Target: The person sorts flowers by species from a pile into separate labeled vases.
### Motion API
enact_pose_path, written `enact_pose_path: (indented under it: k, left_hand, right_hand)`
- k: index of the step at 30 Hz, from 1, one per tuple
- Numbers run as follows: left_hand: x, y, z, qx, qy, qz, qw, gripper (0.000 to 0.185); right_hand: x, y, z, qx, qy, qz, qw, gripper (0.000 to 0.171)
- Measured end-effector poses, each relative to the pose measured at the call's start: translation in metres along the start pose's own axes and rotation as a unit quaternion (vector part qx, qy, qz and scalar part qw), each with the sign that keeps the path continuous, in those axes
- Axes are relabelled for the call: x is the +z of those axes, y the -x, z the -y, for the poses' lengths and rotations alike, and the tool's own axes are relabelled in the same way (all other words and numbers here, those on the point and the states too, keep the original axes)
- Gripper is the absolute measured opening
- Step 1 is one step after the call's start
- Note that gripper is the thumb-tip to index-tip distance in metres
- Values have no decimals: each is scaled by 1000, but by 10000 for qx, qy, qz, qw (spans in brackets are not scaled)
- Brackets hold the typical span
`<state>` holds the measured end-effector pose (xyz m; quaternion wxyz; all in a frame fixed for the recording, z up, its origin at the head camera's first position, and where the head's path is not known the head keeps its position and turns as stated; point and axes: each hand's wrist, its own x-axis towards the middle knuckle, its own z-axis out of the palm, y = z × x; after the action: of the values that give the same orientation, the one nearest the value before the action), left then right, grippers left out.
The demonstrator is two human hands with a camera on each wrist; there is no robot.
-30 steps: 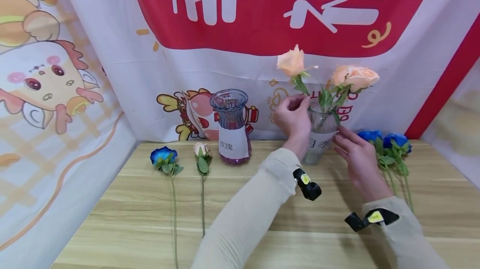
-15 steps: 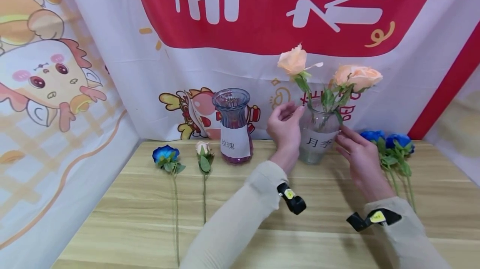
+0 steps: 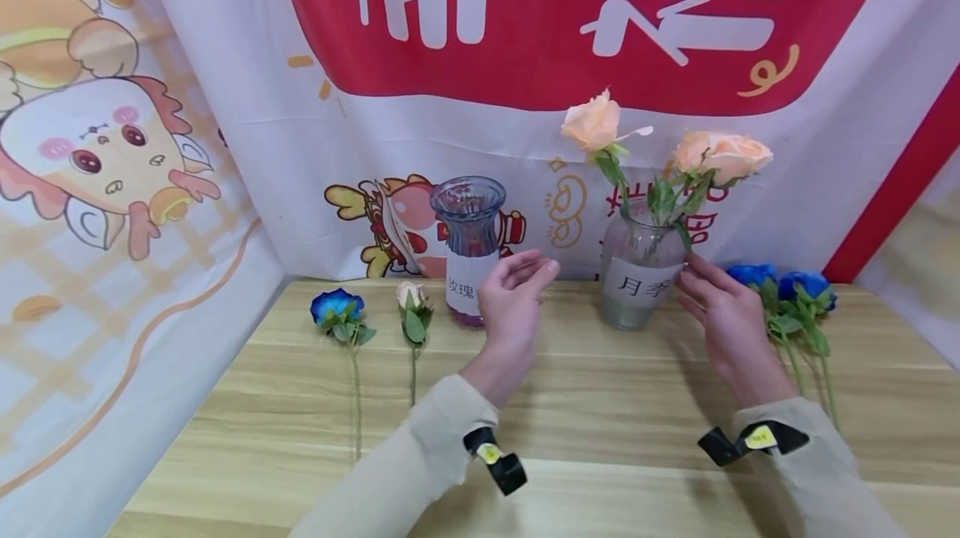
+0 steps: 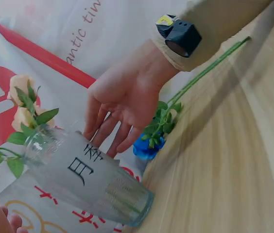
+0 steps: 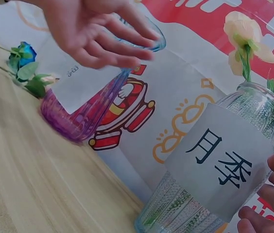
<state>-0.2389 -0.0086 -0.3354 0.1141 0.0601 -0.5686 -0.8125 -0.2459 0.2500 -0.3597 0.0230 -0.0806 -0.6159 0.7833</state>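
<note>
A clear glass vase (image 3: 636, 281) with a paper label stands at the back of the wooden table (image 3: 600, 405). It holds two peach roses (image 3: 596, 123). My right hand (image 3: 722, 305) lies beside the vase's right side, straight fingertips touching the label; the left wrist view shows the right hand (image 4: 127, 102) against the clear vase (image 4: 83, 174). My left hand (image 3: 516, 292) hovers open and holds nothing, between the clear vase and a purple vase (image 3: 468, 251). In the right wrist view the left hand (image 5: 98, 29) is in front of the purple vase (image 5: 93, 102), left of the clear vase (image 5: 219, 170).
A blue rose (image 3: 336, 306) and a cream rosebud (image 3: 408, 298) lie on the table left of the purple vase. Two blue roses (image 3: 783, 288) lie right of the clear vase. Printed cloth banners (image 3: 525, 38) close off the back and left.
My left hand let go of the rose stem at the clear vase's mouth and drew back left and down toward the purple vase. The right hand stayed by the vase.
</note>
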Motion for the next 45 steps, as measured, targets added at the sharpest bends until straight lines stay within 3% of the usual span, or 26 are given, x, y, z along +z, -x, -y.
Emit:
enact_pose_path:
  k: [5, 9, 19, 24, 35, 45]
  left_hand:
    - [-32, 4, -10, -232, -65, -137, 9996, 31]
    - [-57, 6, -17, -209, -65, -357, 9991, 35]
    - [-111, 9, -27, -312, -1155, -640, 9907, 40]
    - [-130, 12, -23, -414, -1476, -792, 9850, 41]
    - [-177, 16, -15, -580, -1921, -750, 9768, 55]
    - [-190, 12, 3, -817, -2306, -780, 9665, 62]
  right_hand:
    - [-1, 0, -1, 59, 0, -8, 10000, 70]
    - [-2, 1, -1, 82, 32, -31, 10000, 71]
    - [-4, 0, 0, 4, 50, -36, 10000, 70]
    - [-5, -1, 1, 47, 50, -109, 9999, 70]
    - [-3, -1, 0, 6, -65, 84, 9999, 72]
    - [-2, -2, -1, 19, 18, 99, 9999, 71]
